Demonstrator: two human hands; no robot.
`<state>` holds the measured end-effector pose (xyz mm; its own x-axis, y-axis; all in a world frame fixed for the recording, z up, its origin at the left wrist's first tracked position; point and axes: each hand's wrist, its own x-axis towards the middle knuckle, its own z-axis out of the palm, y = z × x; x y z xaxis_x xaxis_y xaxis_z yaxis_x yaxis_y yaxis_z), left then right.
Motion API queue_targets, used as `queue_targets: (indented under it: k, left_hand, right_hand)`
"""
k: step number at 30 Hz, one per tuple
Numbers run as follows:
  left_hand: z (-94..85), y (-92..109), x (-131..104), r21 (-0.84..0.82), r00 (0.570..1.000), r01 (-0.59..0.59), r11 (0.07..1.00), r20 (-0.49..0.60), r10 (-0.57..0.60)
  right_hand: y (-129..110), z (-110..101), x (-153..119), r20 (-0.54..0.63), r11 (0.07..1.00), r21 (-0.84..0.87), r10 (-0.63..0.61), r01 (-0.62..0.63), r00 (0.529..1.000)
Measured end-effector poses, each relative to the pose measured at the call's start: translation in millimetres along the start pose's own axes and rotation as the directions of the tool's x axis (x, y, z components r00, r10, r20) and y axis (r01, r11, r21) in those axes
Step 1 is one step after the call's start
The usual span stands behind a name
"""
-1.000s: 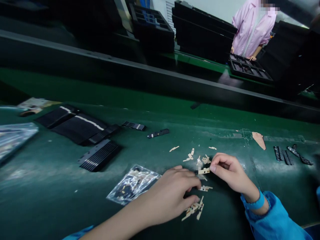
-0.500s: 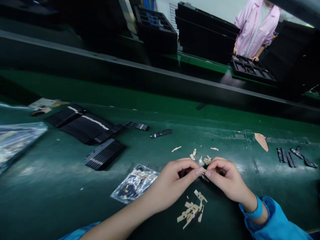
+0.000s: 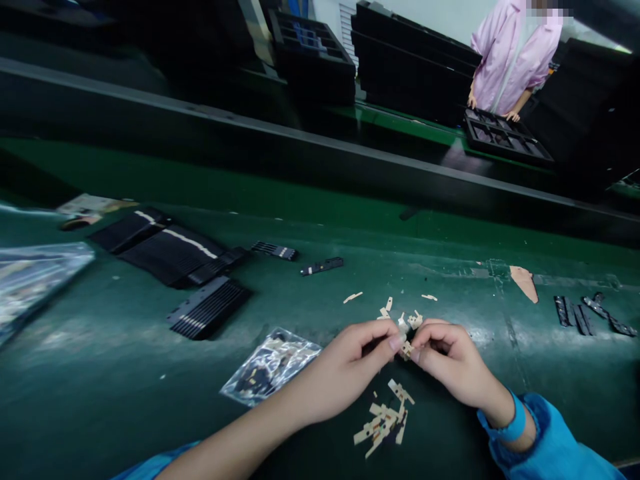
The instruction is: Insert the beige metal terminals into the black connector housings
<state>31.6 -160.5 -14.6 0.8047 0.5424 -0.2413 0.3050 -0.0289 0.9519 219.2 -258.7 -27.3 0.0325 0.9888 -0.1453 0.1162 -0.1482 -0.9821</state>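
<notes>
My left hand (image 3: 357,360) is closed in a pinch, thumb against forefinger. My right hand (image 3: 450,357) faces it, fingertips pinched as well. Between them is a small cream flat piece (image 3: 406,349) with a notched outline, which both sets of fingertips touch; its exact shape is partly hidden. Just beyond the fingers lie several loose cream pieces (image 3: 385,311). Closer to me, below the hands, is a pile of similar cream pieces (image 3: 383,423), some with holes. A clear plastic bag (image 3: 273,367) with small parts in it lies beside my left forearm.
Black slatted parts (image 3: 207,308) and black sheets (image 3: 165,247) lie left on the green table (image 3: 125,400). Small black packets (image 3: 573,315) and a tan scrap (image 3: 523,283) lie right. Beyond a dark rail (image 3: 280,137), a person in pink (image 3: 515,53) stands at a black compartment tray (image 3: 507,137).
My fingertips have drawn slightly apart, and more of the cream piece between them shows. The things lying on the table look unchanged.
</notes>
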Motion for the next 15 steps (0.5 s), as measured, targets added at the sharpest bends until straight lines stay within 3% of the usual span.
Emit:
queue_targets:
  k: [6,11,15]
  left_hand:
    - [1.1,-2.2,-0.3,0.082,0.998,-0.045,0.996,-0.041,0.049]
    - [5.4,-2.5,-3.5,0.222,0.949,-0.068,0.973,-0.286,0.132]
    - [6.7,-4.5,-7.9,0.334,0.948,-0.196,0.922,-0.177,0.266]
  right_hand:
    - [-1.4,0.0,-0.3,0.014,0.999,-0.001,-0.039,0.039,0.999]
    - [-2.1,1.7,-0.3,-0.045,0.998,-0.062,-0.03,0.027,0.999]
    - [-0.4,2.9,0.4,-0.079,0.99,-0.132,-0.059,0.049,0.995]
